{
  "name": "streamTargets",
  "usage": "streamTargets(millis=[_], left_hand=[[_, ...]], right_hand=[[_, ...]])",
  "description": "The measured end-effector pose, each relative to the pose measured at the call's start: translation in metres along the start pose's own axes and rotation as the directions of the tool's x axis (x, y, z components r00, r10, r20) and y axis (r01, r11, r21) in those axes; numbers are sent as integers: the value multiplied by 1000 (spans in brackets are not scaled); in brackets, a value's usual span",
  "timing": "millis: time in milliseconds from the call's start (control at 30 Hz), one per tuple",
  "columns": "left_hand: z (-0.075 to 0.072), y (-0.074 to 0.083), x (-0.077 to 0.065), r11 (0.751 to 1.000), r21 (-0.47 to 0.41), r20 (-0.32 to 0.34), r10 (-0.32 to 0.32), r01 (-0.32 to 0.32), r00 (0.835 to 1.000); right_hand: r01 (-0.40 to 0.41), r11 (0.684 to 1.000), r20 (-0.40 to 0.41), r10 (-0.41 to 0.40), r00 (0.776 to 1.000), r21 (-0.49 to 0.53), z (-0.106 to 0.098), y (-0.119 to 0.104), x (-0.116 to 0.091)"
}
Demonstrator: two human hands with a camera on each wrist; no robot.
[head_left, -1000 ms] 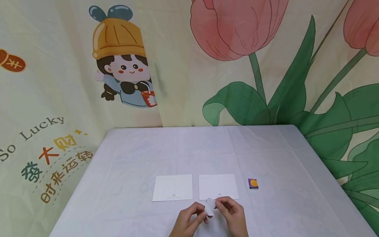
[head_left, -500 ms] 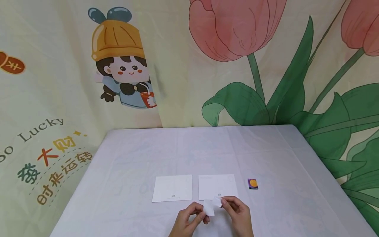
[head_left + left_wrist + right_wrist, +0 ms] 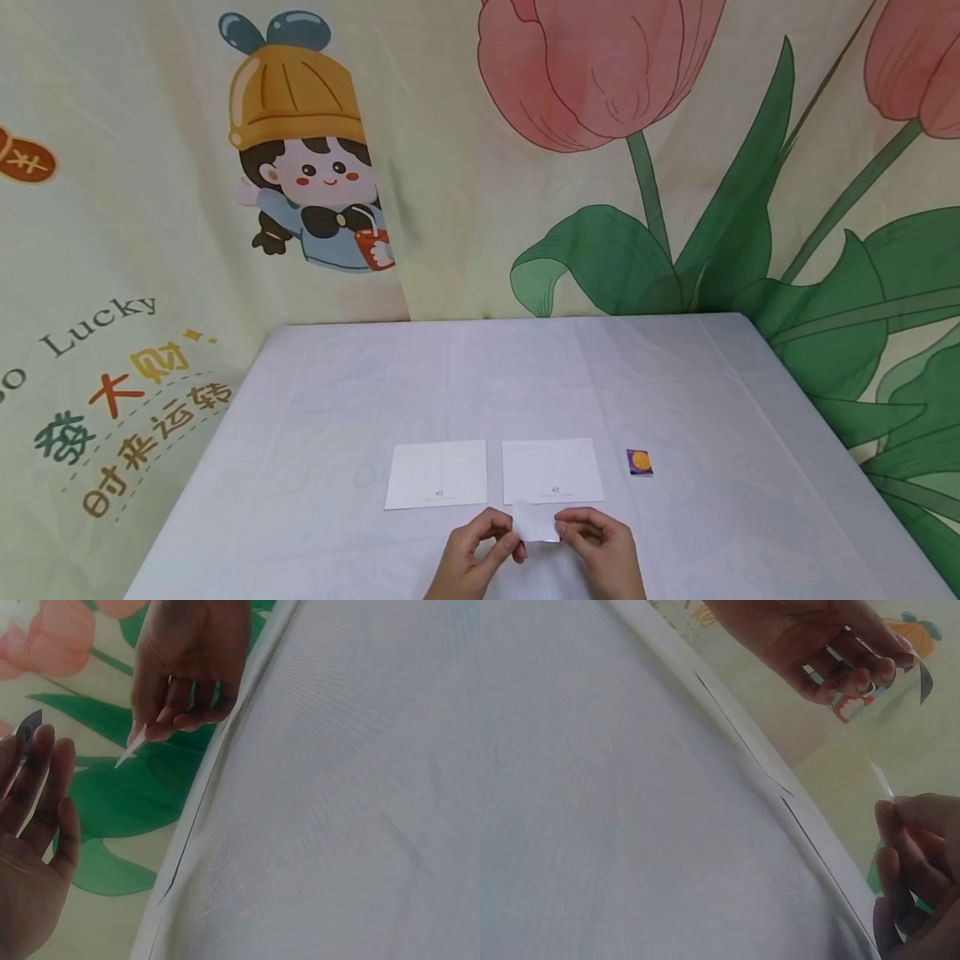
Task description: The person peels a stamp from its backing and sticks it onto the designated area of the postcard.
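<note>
Just in front of two white cards, my left hand (image 3: 471, 557) and right hand (image 3: 606, 552) are raised close together. Thumb and fingers of the left hand pinch a small white paper piece (image 3: 525, 521); the wrist views show its other face as dark, like a printed sticker (image 3: 926, 684). My right hand pinches a second thin white slip (image 3: 130, 748), which looks like backing paper. From the head view the two pieces overlap, while the right wrist view shows them apart. The left white card (image 3: 437, 473) and right white card (image 3: 553, 468) lie flat side by side.
A small purple square with a yellow disc (image 3: 640, 462) lies right of the cards. Everything rests on a table with a pale cloth (image 3: 337, 392). Behind it hangs a printed curtain (image 3: 450, 167) with tulips and a cartoon figure.
The two small papers were drawn apart between the hands, the right one shifting rightward. Now the right slip sits lower, and the left hand has stayed nearly in place.
</note>
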State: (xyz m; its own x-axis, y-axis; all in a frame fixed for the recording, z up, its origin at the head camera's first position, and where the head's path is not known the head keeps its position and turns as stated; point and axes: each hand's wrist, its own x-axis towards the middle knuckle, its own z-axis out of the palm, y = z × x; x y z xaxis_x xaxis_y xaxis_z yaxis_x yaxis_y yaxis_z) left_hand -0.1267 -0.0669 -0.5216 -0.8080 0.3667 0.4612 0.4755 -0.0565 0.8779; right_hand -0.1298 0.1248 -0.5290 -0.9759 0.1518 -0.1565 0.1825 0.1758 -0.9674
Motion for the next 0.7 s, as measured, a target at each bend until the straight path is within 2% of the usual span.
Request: streamTargets(millis=[167, 267, 367, 533, 700], left_hand=[[-1, 0, -1, 1000, -1, -13, -12, 12, 1000], [-1, 1, -2, 1000, 2, -18, -19, 19, 1000], [-2, 1, -2, 1000, 5, -22, -31, 31, 999], [-2, 5, -1, 999, 4, -24, -50, 50, 998], [-1, 22, 4, 1000, 7, -28, -19, 19, 999]], right_hand=[[28, 985, 0, -28, 1000, -168, 1, 10, 1], [59, 951, 2, -61, 998, -305, 2, 14, 1], [95, 912, -1, -104, 995, -398, 2, 16, 0], [138, 873, -7, -159, 987, -467, 2, 16, 0], [155, 853, 4, -177, 984, -498, 2, 16, 2]])
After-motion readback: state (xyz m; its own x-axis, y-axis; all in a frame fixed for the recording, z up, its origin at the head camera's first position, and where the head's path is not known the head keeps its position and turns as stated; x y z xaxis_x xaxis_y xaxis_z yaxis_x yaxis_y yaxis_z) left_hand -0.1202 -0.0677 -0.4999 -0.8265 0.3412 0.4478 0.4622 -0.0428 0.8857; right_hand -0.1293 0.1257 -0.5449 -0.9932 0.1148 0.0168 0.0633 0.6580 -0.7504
